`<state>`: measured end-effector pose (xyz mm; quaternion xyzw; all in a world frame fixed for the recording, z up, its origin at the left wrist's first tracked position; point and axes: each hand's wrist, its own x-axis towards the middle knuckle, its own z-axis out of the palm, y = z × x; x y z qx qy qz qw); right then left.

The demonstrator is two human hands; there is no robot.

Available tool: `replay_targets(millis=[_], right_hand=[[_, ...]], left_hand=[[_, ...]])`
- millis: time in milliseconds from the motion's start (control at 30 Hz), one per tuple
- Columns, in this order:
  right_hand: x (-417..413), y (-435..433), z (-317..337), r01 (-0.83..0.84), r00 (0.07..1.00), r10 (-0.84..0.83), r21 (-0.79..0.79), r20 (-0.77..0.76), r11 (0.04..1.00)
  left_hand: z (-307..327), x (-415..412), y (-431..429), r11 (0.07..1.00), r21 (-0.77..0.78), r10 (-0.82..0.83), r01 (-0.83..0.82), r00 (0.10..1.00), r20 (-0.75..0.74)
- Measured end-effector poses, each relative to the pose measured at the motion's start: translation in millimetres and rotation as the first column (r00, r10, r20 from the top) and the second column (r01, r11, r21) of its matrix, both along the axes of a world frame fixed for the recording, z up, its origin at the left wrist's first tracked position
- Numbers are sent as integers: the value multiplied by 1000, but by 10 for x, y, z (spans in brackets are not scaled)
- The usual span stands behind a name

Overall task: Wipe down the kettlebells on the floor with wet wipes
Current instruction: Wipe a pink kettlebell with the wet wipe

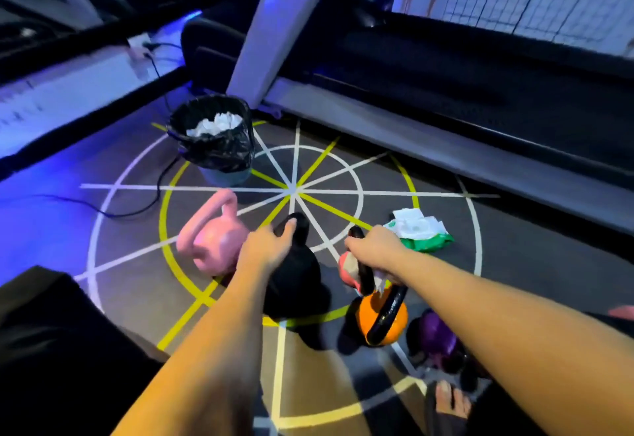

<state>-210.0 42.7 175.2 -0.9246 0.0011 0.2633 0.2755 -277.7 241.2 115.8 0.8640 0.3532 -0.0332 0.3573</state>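
Several kettlebells stand on the floor. A pink kettlebell (212, 240) is on the left. Beside it stands a black kettlebell (295, 281), and my left hand (266, 247) grips the top of its handle. To the right sits an orange kettlebell (380, 319) with a black handle. My right hand (377, 250) holds a white wet wipe (379, 281) against that handle. A small pink kettlebell (348, 269) shows behind it, partly hidden. A purple kettlebell (437, 336) is at the far right. The green pack of wet wipes (418, 233) lies open just beyond my right hand.
A bin (216, 140) lined with a black bag holds used white wipes, beyond the pink kettlebell. A treadmill frame (446, 133) runs across the back right. A black cable (130, 209) trails over the floor at left. My sandalled foot (449, 401) is at the bottom right.
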Motion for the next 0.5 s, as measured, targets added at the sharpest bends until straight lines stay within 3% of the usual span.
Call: replay_targets(millis=[67, 167, 333, 500], right_hand=[[5, 100, -226, 68, 997, -67, 21, -40, 997], [-2, 190, -621, 232, 967, -223, 68, -119, 970], [-93, 233, -1199, 431, 880, -399, 82, -258, 898], [-96, 81, -1860, 558, 799, -498, 106, -337, 823]], left_hand=[[16, 16, 13, 1000, -20, 10, -12, 997, -79], [-18, 47, 16, 986, 164, -13, 30, 995, -103], [-137, 105, 19, 969, 243, -2, 40, 988, -155], [-139, 86, -14, 948, 316, 13, 21, 994, -104]])
